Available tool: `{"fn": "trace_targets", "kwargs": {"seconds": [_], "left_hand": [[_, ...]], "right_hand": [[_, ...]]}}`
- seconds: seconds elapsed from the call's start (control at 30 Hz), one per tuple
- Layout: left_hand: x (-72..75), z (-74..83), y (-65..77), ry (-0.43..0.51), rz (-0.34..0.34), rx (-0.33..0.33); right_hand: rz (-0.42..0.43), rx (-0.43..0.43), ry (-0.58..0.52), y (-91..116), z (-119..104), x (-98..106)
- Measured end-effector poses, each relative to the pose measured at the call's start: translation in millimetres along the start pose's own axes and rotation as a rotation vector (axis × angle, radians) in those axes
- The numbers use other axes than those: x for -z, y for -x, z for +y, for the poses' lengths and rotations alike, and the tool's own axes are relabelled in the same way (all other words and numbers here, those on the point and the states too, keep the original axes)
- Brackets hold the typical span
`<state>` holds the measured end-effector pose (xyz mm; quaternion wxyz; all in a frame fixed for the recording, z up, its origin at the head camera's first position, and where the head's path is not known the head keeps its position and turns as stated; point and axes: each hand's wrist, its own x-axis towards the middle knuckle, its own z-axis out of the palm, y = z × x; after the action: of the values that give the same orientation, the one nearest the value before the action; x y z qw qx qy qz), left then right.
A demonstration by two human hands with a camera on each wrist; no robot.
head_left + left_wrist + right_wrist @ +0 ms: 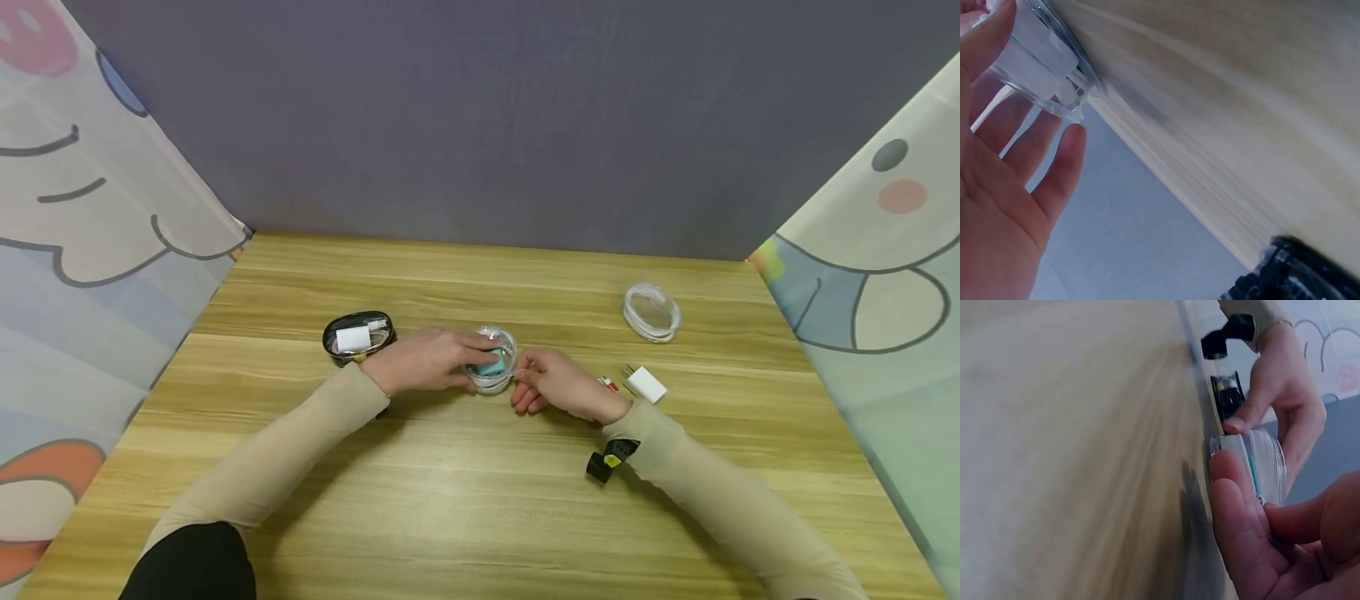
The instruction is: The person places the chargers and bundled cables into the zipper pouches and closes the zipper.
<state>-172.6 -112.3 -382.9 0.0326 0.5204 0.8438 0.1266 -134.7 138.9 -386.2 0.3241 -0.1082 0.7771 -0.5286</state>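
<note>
A small round clear zip pouch (pixel 497 385) with a white zipper is at the middle of the table, a teal item (pixel 489 367) and something white inside it. My left hand (pixel 431 360) holds the pouch from the left, fingers over its top and thumb on the near side. At its right side is my right hand (pixel 561 385), thumb and forefinger pinching the small zipper pull (pixel 1260 500). The right wrist view shows the zipper (pixel 1249 464) running along the pouch's side, with the teal colour showing beside it.
Left of the hands stands a black-trimmed clear pouch (pixel 327 340) holding a white charger (pixel 352 339) and cable. To the right lie a white charger plug (pixel 647 384), a small red-and-white piece (pixel 608 383) and, farther back, a round clear pouch with white trim (pixel 651 313). A grey panel (pixel 495 125) borders the table's back.
</note>
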Motion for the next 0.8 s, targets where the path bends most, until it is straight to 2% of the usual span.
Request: {"fn": "trace_targets", "kwargs": {"seconds": [0.27,0.43,0.63,0.8], "left_hand": [[3.0,-2.4,-1.1,-0.114,0.029,-0.030],[4.8,-3.6,-2.3,-0.124,0.054,-0.044],[1.7,-5.1,-6.2,-0.148,0.066,-0.114],[0.7,-5.8,-8.4,-0.129,0.049,-0.101]], "right_hand": [[0.066,0.018,0.024,-10.0,-3.2,16.4],[0.082,0.050,0.055,-21.7,-2.7,24.9],[0.108,0.033,0.045,-30.6,-3.2,29.7],[0.121,0.029,0.022,-32.7,-0.8,32.0]]}}
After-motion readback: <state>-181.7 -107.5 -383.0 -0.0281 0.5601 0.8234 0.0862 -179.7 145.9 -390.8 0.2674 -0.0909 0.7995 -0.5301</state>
